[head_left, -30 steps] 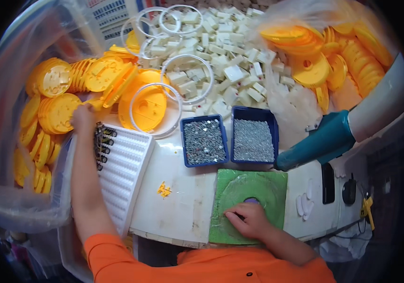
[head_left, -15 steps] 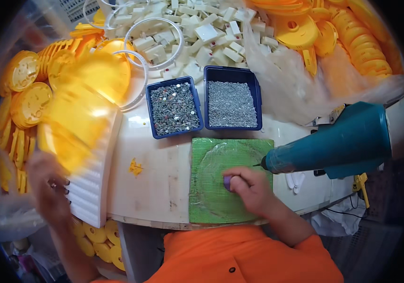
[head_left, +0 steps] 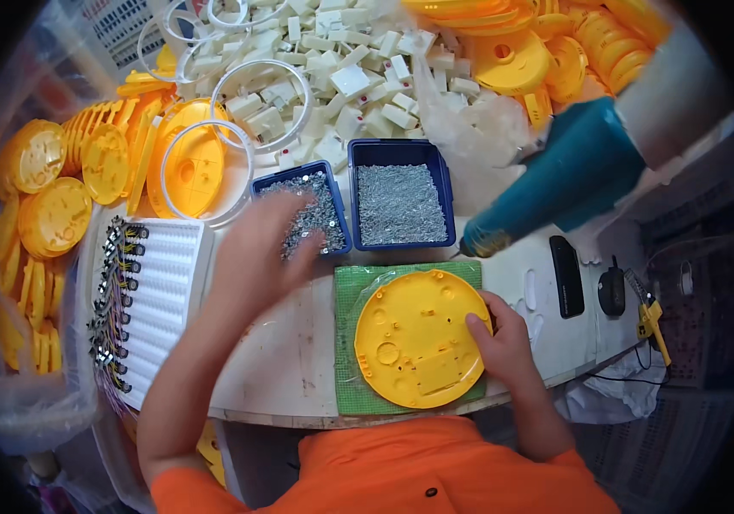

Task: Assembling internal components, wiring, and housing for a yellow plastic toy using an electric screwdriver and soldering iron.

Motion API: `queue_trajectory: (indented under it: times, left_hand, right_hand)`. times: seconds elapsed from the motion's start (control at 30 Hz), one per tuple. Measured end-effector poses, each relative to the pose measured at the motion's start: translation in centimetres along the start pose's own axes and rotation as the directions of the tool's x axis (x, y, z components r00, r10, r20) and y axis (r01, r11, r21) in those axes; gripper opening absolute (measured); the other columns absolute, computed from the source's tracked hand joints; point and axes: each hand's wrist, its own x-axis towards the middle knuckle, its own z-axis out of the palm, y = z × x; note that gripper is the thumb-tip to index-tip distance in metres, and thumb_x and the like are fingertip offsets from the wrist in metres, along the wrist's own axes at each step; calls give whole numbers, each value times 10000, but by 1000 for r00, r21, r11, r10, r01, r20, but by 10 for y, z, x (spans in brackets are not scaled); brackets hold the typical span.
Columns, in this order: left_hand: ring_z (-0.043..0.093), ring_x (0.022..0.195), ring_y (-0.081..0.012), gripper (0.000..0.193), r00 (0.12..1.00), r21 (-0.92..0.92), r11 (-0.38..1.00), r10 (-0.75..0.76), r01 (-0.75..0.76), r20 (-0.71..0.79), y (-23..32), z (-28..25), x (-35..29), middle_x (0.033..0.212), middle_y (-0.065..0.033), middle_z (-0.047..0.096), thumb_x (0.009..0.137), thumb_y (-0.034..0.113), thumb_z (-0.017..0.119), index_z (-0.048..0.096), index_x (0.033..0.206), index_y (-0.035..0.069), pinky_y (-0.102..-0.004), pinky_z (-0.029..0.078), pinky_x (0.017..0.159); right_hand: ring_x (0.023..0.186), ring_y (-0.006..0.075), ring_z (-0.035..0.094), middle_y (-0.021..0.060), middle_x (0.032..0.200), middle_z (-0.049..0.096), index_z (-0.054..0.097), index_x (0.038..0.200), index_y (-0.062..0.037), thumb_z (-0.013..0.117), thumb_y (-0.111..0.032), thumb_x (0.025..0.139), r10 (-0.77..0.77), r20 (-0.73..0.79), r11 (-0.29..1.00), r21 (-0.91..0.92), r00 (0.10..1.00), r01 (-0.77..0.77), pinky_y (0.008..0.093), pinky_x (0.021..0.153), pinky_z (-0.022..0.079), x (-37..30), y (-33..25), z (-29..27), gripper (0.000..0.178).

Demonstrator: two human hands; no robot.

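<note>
A round yellow plastic cover [head_left: 414, 343] lies on the green mat [head_left: 351, 390], its moulded side with posts and recesses facing up. My right hand [head_left: 508, 343] grips its right edge, thumb on top and fingers underneath. My left hand [head_left: 255, 253], blurred by motion, reaches over the left blue bin [head_left: 343, 224] of small metal parts, thumb and fingers apart. I see nothing between them. Just beyond the cover, the teal electric screwdriver [head_left: 555, 176] hangs at a slant, its tip close to the mat's far right corner.
A second blue bin [head_left: 401, 201] holds silvery screws. White blocks [head_left: 350, 81] are heaped behind. Yellow covers [head_left: 58, 214] crowd the left. A ribbed white tray [head_left: 165, 291] carries wired parts. White rings [head_left: 307, 107] lie at the back. A black device [head_left: 566, 276] sits on the right.
A yellow cover now rests on the mat with my right hand at its edge. My left hand has swung from the left side to the bin. The screwdriver now hangs more steeply.
</note>
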Motion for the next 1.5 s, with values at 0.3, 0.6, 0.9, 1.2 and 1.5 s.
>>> queue_trajectory:
  times: [0.3,0.6,0.9,1.2,1.5]
  left_hand:
    - [726,1022,-380,434,836,538,766,-516,353,186,-94,34,113,1066,-220,753,914,387,651,712,1199,66,-473,565,889]
    - [728,926,-277,318,936,107,937,-313,332,-161,-95,3,90,1031,-149,758,988,243,648,690,1230,43,-380,558,829]
    - [701,1016,-266,349,913,-73,910,407,-409,-45,57,13,-57,1095,-58,759,770,31,796,687,1091,115,-381,548,849]
    - [729,982,-274,343,945,-429,845,320,-318,-70,78,47,-109,1201,-112,709,763,48,811,743,1094,111,-325,581,709]
    - [640,1168,-371,580,992,-395,918,50,-1,114,66,46,-110,1293,-163,662,816,50,746,553,1362,59,-471,481,999]
  right_hand:
    - [773,229,594,130,1006,658,679,1186,0,699,-65,877,-307,-173,906,-353,936,232,335,713,496,-10,-11,-5,317]
    - [841,273,614,124,975,663,687,1157,-5,699,-79,882,-441,-119,805,-491,889,334,374,760,511,-4,-2,0,285]
    - [973,216,633,113,1045,665,730,1135,-19,718,-131,914,-363,170,932,55,916,359,326,808,496,-6,-39,4,247]
    - [1021,244,663,115,1107,678,751,1127,-33,772,-178,911,-460,343,879,306,819,365,344,912,523,0,-42,20,261]
    - [877,247,687,79,911,728,748,927,-66,833,-76,797,-550,177,824,-46,816,565,349,806,528,9,-40,0,155]
